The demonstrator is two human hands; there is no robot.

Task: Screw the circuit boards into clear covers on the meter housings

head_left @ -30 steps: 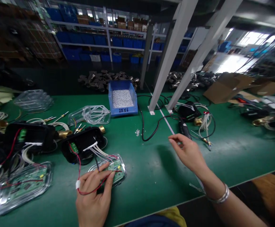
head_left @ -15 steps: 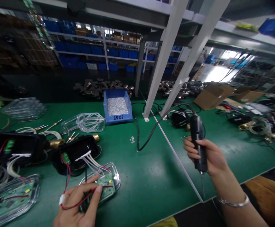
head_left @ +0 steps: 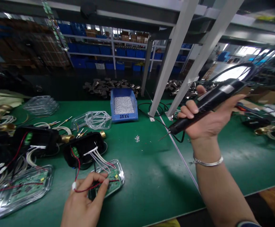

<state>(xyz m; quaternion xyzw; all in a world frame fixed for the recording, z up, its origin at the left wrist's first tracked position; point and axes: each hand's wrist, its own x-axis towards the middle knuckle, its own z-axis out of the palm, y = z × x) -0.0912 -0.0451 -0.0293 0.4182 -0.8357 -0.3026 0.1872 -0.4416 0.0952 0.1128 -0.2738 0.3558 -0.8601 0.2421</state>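
Circuit board: sits in a clear cover (head_left: 121,170) on the worktop (head_left: 149,179), right under the left hand's fingertips; the board's (head_left: 112,186) near-left part is hidden by that hand.
Left hand (head_left: 82,201): thumb and index finger together, pinched on the red wire (head_left: 86,190) above the board; the lower edge of the view cuts off the wrist.
Red wire: loops past the left hand's knuckles up to the black housing (head_left: 84,149) just beyond; the wire's tip on the board is too small to make out.
Right hand (head_left: 207,124): clamped around a black screwdriver (head_left: 214,99), which lies slantwise across the palm, bit pointing down-left, apart from the worktop; part of the fingers is behind the tool.
Cord (head_left: 236,65): arches beyond the right hand, partly hidden behind the screwdriver.
Cardboard box (head_left: 271,97): behind the right hand, partly covered by it.
Small screws (head_left: 137,138): a loose pile, left of the right hand and beyond the left.
Blue bin (head_left: 124,117): beyond the pile, filled with small metal pieces, marked "25X6", its first character hard to read.
Grey posts (head_left: 172,60): stand beyond the right hand, blocking part of the background shelves (head_left: 112,55).
Second housing (head_left: 37,138): left of the left hand, wired like the first.
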